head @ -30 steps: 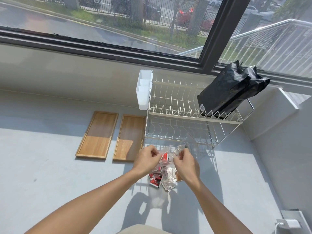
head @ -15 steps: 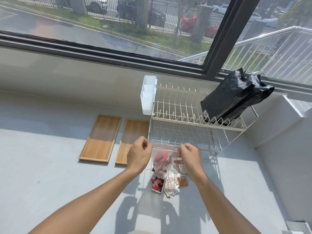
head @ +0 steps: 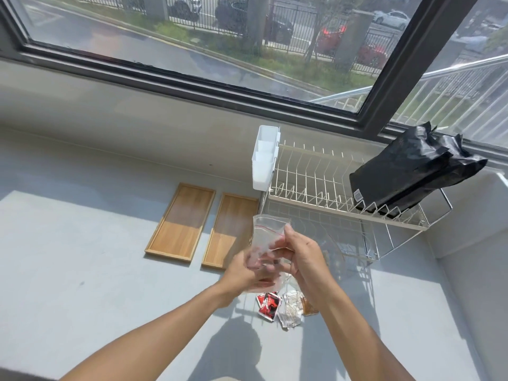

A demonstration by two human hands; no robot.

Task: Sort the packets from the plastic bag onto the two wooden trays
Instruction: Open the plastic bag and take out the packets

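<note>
A clear plastic zip bag (head: 266,229) is held upright above the grey counter. My left hand (head: 246,273) grips its lower part and is blurred. My right hand (head: 299,257) pinches its right side. On the counter below lie a red packet (head: 269,305), a clear whitish packet (head: 290,309) and a brown packet (head: 309,307), partly behind my right wrist. Two wooden trays lie side by side at the left: the left tray (head: 181,221) and the right tray (head: 232,229). Both hold nothing.
A two-tier white wire dish rack (head: 330,199) stands just behind my hands, with a white cutlery holder (head: 265,158) on its left end and a black bag (head: 412,171) on its top tier. A wall (head: 472,243) closes the right side.
The bag has been lifted and turned upright, and my hands have come closer together on it. The red packets seen inside it earlier no longer show clearly. The camera view shifted.
</note>
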